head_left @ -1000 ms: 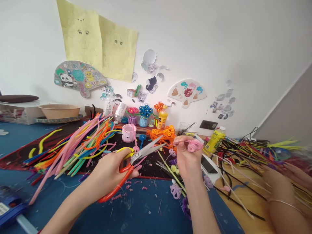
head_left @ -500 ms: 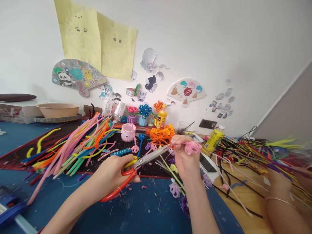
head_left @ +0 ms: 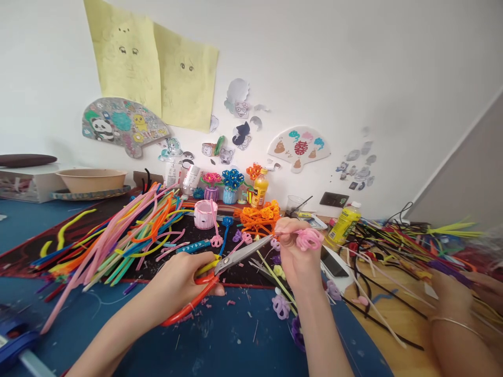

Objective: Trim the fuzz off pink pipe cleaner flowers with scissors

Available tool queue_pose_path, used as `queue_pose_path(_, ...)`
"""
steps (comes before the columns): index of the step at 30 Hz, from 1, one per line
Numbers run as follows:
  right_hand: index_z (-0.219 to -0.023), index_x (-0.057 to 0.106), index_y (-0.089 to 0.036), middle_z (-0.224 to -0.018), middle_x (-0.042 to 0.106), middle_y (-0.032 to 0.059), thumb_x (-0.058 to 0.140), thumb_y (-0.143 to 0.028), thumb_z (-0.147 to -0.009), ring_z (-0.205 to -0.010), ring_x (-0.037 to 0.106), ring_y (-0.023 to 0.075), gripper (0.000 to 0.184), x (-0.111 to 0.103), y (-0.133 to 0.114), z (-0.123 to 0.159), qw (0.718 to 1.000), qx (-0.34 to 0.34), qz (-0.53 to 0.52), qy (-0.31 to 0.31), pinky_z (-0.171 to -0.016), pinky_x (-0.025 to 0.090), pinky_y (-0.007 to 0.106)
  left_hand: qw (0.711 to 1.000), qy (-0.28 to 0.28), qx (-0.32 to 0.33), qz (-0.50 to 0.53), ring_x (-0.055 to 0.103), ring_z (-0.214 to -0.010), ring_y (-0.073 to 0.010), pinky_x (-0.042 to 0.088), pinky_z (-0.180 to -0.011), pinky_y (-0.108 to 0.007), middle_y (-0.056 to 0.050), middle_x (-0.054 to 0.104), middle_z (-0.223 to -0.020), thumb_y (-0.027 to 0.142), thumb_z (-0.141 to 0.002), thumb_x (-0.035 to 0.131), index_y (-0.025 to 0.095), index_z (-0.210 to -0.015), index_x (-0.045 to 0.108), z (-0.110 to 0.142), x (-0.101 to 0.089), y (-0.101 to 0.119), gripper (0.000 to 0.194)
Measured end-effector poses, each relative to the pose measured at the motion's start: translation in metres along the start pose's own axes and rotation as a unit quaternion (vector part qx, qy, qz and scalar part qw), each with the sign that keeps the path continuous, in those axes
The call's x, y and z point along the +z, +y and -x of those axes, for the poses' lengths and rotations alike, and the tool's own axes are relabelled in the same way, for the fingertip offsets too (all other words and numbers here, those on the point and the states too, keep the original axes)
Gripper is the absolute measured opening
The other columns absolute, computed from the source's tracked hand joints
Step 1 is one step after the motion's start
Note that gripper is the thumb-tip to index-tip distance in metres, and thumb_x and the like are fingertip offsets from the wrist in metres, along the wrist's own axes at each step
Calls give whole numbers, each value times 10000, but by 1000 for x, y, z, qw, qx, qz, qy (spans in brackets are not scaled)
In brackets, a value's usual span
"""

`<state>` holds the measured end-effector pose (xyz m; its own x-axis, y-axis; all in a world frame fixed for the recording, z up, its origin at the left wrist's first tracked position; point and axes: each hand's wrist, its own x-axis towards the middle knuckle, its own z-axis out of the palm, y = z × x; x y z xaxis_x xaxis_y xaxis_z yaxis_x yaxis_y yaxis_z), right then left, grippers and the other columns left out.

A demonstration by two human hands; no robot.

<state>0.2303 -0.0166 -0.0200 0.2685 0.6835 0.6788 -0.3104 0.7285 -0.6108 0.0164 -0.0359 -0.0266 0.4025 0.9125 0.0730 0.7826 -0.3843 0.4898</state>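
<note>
Scissors (head_left: 241, 255) at pink flower (head_left: 308, 239), potted blooms behind

From my remote view, the left grip (head_left: 181, 277) is wrapped around the scissors' red and yellow handles, with the blades angled up toward the right grip (head_left: 298, 256). That one pinches the pink looped flower by its thin stem, held raised above the surface (head_left: 220, 345). The blade tips reach the right fingertips; I cannot tell whether they touch the stem.

Past the blades I see a pale pink cup (head_left: 203, 217), upright, a pink stem crossing before its side; its inside shows only partly. Behind it, a purple striped pot (head_left: 211, 194) carries pink flowers (head_left: 212, 179), and beside that a light blue pot (head_left: 230, 196) carries blue ones. An orange drink fills much of a bottle (head_left: 260, 189) standing next to them. Farther right, a clear cup (head_left: 295, 202) has a dark stick leaning at it, whether inside I cannot tell.

On my far left, a beige bowl (head_left: 92, 180) sits on a patterned plate (head_left: 91, 194), its contents hidden by the wall, near a see-through box (head_left: 23, 184) with indistinct pale and pinkish things inside.
</note>
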Motion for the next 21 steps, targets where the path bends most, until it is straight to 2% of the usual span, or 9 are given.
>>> queue_pose_path(8,-611,699,-238,-618,628,-20,862,-301,-586,-627,575,142,177,0,1,0,1000,-1,-22,-11,-627,451,307,1000,-7,-1,16,282,-553,-100,195,-505,-220,75,380,-535,347,-691,588,211,-603,390,1,-1,-1,256)
queue_pose_path(15,-622,699,-232,-621,628,-22,862,-297,-596,-630,566,139,177,1,0,0,999,2,-33,-12,-638,435,302,1000,2,7,28,221,-545,-93,177,-487,-222,81,272,-511,402,-690,604,207,-551,304,-1,0,-3,384)
queue_pose_path(19,-641,696,-224,-641,631,-18,851,-285,-615,-648,559,143,169,0,0,-1,999,2,-32,8,-654,432,306,997,65,7,51,288,-538,-89,226,-498,-208,75,384,-527,407,-728,531,205,-601,402,0,1,-8,271)
queue_pose_path(21,-646,696,-224,-653,633,-14,848,-289,-619,-659,559,147,167,0,0,-1,999,7,-29,12,-666,433,309,994,76,4,77,356,-543,-95,271,-511,-205,62,468,-560,399,-755,478,209,-645,423,2,1,-10,226)
